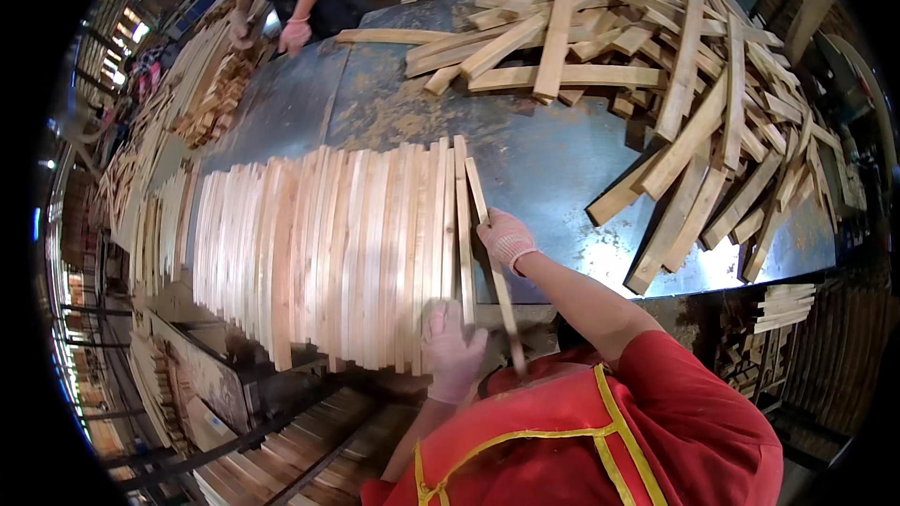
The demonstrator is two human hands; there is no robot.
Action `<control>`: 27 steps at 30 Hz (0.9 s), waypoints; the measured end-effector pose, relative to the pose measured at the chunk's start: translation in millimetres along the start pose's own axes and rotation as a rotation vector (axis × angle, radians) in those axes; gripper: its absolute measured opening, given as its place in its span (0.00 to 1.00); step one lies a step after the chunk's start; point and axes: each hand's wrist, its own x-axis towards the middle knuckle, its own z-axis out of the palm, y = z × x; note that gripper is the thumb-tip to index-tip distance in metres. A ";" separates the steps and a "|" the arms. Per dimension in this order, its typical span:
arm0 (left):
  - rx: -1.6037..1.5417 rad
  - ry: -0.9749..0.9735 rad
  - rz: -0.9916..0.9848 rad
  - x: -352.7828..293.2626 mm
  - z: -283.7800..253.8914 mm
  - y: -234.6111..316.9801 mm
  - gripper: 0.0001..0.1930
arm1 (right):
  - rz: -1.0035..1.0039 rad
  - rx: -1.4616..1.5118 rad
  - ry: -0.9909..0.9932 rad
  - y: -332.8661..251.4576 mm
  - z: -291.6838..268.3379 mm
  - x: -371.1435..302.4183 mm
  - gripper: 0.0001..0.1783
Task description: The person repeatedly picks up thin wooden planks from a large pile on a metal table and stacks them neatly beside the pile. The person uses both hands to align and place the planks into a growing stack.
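Note:
My right hand (507, 238), in a pale knitted glove, is closed around a long thin wooden strip (502, 292). That strip leans at a slight angle beside the right end of a row of wooden strips (328, 248) packed side by side on the metal table. My left hand (452, 349), also gloved and a little blurred, lies against the near ends of the row's rightmost strips. Its fingers are stretched out and hold nothing. The near ends of the row overhang the table's front edge.
A loose heap of wooden boards (562, 37) covers the table's (375, 112) far and right sides. Another person's gloved hand (294, 36) is at the far left, near a stack of short pieces (211, 108). Below the row stands a dark metal frame (253, 394) with more wood.

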 end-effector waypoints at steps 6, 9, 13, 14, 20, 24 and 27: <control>0.282 0.012 0.026 -0.4 -0.2 1.0 0.42 | -0.045 0.468 -0.030 20.2 -21.0 -30.3 0.35; 0.196 0.126 0.169 -1.8 3.5 -3.4 0.43 | 0.075 0.714 0.351 94.6 -83.4 -56.5 0.38; 0.128 0.047 0.276 19.9 -1.2 39.1 0.44 | 0.357 1.267 0.640 167.7 -161.2 -75.0 0.14; 0.112 0.006 0.293 30.3 1.6 52.6 0.44 | 0.433 1.336 0.700 153.1 -180.8 -68.0 0.15; 0.106 -0.107 0.503 89.5 39.3 147.7 0.43 | 0.119 1.306 0.724 204.5 -243.7 18.9 0.30; 0.041 -0.068 0.524 114.0 69.3 168.0 0.46 | 0.195 1.288 0.500 162.1 -175.5 -46.1 0.29; 0.122 -0.230 0.433 115.9 92.1 193.8 0.47 | 0.247 0.348 -0.198 160.2 -189.0 -106.5 0.29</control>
